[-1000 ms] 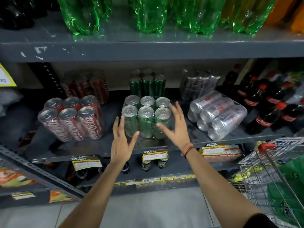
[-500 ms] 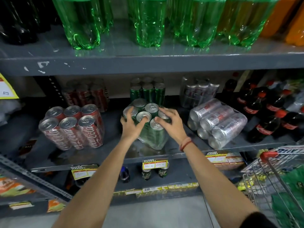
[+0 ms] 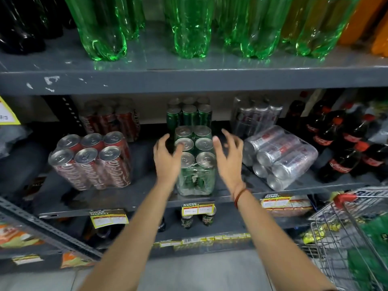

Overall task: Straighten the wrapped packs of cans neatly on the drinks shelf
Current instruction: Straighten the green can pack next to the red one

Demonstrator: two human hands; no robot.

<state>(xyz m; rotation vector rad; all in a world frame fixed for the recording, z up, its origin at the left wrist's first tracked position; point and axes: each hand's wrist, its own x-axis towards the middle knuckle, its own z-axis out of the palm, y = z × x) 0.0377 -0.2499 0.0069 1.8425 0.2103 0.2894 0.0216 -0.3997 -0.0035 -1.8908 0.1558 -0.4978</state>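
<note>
A shrink-wrapped pack of green cans (image 3: 196, 162) stands upright at the middle of the grey drinks shelf (image 3: 147, 200), its narrow end facing me. My left hand (image 3: 167, 158) is against the pack's left side, fingers apart, thumb over a can top. My right hand (image 3: 227, 156) hovers just off the pack's right side, fingers spread and blurred. A red cola can pack (image 3: 92, 162) stands to the left, leaning slightly. To the right, a silver can pack (image 3: 281, 156) lies on its side, askew.
More red (image 3: 109, 118), green (image 3: 189, 114) and silver (image 3: 256, 114) packs stand at the back of the shelf. Small cola bottles (image 3: 344, 143) fill the right end. Large green bottles (image 3: 189, 28) line the shelf above. A wire trolley (image 3: 336, 227) is at lower right.
Both hands gripped the green pack and turned it from its wide side to its narrow end facing me. The hands have since loosened, the right one coming off the pack.
</note>
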